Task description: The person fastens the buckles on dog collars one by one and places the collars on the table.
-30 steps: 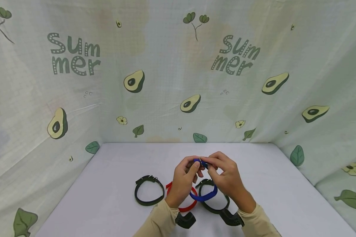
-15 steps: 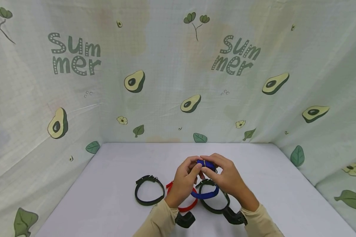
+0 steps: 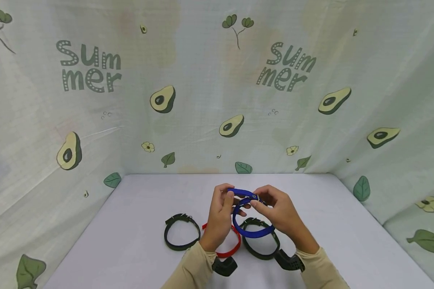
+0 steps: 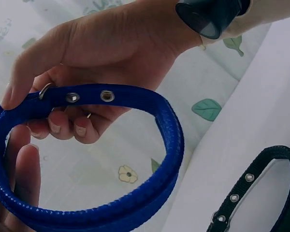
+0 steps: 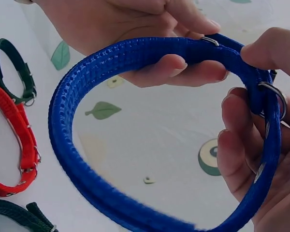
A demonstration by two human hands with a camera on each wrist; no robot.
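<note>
A blue dog collar (image 3: 254,234) hangs as a loop in the air between both hands. My left hand (image 3: 220,212) pinches the free strap end between thumb and fingers. My right hand (image 3: 280,208) pinches the collar beside its metal buckle (image 3: 256,197). In the left wrist view, metal eyelets (image 4: 107,95) show in the strap under the right hand. A metal D-ring (image 5: 275,99) appears near the right fingers in the right wrist view. Fingers partly hide the buckle, so how the strap runs through it cannot be told.
On the white table (image 3: 137,204) lie a dark green collar (image 3: 181,245) at left, a red collar (image 3: 228,254) partly hidden behind the left hand, and another dark green collar (image 3: 264,257) below the blue one. A patterned cloth (image 3: 202,80) stands behind.
Both hands were close together over the blue collar's buckle. They have since drawn apart, and a length of strap now shows between them. The hanging loop has shifted slightly right.
</note>
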